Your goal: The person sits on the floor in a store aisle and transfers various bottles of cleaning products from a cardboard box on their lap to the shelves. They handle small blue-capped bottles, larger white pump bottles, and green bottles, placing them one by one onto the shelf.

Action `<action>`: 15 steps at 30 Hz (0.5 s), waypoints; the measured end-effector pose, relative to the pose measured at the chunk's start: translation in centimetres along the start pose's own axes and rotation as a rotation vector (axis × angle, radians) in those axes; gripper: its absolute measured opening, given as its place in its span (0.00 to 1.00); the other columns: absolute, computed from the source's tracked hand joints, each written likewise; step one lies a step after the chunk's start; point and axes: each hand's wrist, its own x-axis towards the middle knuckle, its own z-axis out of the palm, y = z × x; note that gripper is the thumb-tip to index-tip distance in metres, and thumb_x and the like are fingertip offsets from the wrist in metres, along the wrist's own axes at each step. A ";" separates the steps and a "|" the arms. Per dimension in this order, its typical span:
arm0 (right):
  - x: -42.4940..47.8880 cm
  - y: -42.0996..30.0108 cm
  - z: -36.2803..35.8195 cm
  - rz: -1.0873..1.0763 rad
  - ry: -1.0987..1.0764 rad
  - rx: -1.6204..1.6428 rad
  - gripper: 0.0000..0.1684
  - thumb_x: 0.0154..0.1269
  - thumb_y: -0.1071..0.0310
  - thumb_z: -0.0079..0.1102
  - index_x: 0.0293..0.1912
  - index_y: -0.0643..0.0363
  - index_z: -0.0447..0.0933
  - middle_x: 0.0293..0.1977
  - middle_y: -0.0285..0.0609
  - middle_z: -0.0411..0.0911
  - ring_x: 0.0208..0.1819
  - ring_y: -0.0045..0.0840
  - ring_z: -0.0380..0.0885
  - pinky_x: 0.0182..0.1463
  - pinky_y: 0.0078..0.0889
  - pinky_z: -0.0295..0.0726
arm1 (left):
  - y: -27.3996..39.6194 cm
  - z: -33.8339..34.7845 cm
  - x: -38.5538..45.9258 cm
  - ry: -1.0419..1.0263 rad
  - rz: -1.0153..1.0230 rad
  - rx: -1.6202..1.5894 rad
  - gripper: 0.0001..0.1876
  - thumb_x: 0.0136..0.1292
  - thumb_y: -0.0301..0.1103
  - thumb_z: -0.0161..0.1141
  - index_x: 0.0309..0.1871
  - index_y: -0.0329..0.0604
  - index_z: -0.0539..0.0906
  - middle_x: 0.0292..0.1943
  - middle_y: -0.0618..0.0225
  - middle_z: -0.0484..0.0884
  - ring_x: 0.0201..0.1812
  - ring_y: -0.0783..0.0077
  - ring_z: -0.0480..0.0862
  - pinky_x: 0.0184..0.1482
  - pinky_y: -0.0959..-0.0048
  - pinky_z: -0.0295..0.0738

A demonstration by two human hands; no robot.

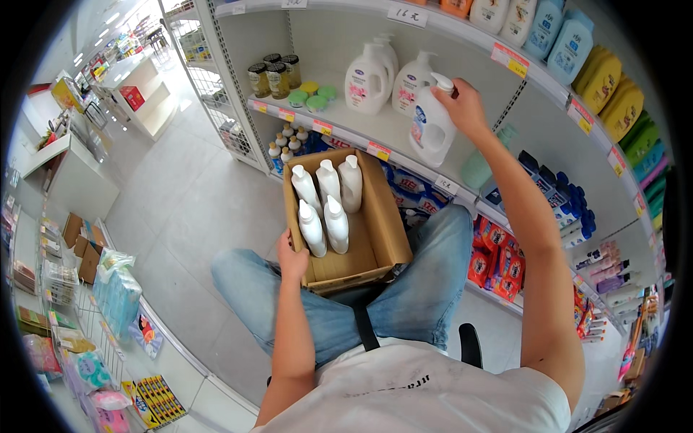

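Observation:
My right hand [463,108] grips the neck of a white pump-top bottle [432,132] with a blue and pink label, at the front of the white shelf [325,116]. Behind it stand more white jugs with pump tops [366,81] and pink flower labels. On my lap sits a cardboard box [379,233] with its top uncovered. My left hand [293,258] holds the box by its near left edge. Several white bottles [337,224] stand upright inside, grouped at the left and far side, with bare cardboard showing at the right.
Left on the shelf are dark-lidded jars [278,80] and small green tubs [316,103]. A pale green bottle [481,165] stands right of my held bottle. Detergent bags [495,257] fill the lower shelf. An upper shelf [433,24] juts out overhead. Another shelf [178,354] lies behind at left.

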 end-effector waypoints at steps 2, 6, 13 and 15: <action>0.8 0.7 -0.1 0.010 -0.036 -0.093 0.25 0.63 0.49 0.71 0.40 0.66 0.81 0.36 0.55 0.83 0.38 0.48 0.82 0.43 0.45 0.79 | -0.1 -0.1 0.2 0.001 -0.004 0.027 0.37 0.52 0.18 0.63 0.71 0.38 0.70 0.62 0.54 0.75 0.63 0.55 0.78 0.67 0.62 0.72; 2.1 4.0 0.0 0.066 -0.128 -0.219 0.26 0.64 0.48 0.69 0.42 0.65 0.81 0.39 0.56 0.84 0.42 0.48 0.83 0.47 0.46 0.80 | 0.2 0.1 0.2 -0.014 -0.004 0.041 0.36 0.53 0.18 0.62 0.70 0.38 0.71 0.63 0.53 0.76 0.63 0.56 0.79 0.67 0.62 0.73; 3.8 7.8 1.8 0.259 -0.246 -0.394 0.26 0.69 0.49 0.63 0.49 0.65 0.78 0.46 0.61 0.84 0.51 0.51 0.83 0.56 0.48 0.80 | 0.1 0.1 -0.1 -0.004 -0.004 0.059 0.37 0.53 0.18 0.61 0.71 0.37 0.70 0.64 0.52 0.75 0.64 0.56 0.77 0.67 0.62 0.72; 4.2 9.1 2.1 0.308 -0.229 -0.414 0.25 0.71 0.52 0.61 0.53 0.64 0.76 0.48 0.63 0.82 0.53 0.52 0.82 0.57 0.48 0.80 | 0.6 0.3 -0.1 -0.026 -0.037 0.036 0.38 0.53 0.18 0.61 0.72 0.38 0.69 0.64 0.53 0.74 0.64 0.56 0.77 0.68 0.62 0.71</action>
